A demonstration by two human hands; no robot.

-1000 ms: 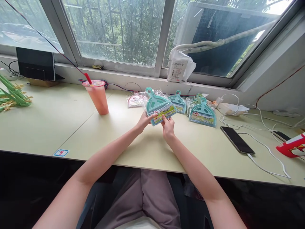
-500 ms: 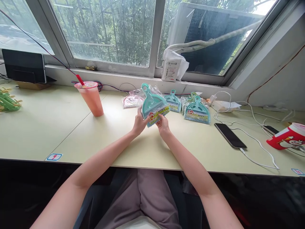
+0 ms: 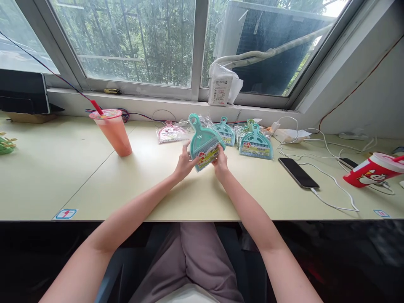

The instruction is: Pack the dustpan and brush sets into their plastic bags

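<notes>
A teal mini dustpan and brush set (image 3: 203, 136) in clear wrapping, with a yellow printed label, is held up above the table, tilted to the left. My left hand (image 3: 184, 163) is closed on its lower left edge, thumb across the front. On the lower right edge, my right hand (image 3: 221, 162) grips it with the thumb by the label. Behind it lie a pink wrapped set (image 3: 171, 133) on the left and a teal one (image 3: 226, 132). Farther right, another teal set (image 3: 256, 145) rests against a green one (image 3: 249, 125).
A cup of orange drink (image 3: 113, 134) with a red straw stands left on the table (image 3: 142, 168). To the right are a phone (image 3: 298, 172) on a white cable and a tilted red cup (image 3: 368, 171). A white packet (image 3: 220, 89) sits on the windowsill.
My right hand has shifted up along the right edge of the held set, its thumb now higher beside the label. The view has turned slightly right.
</notes>
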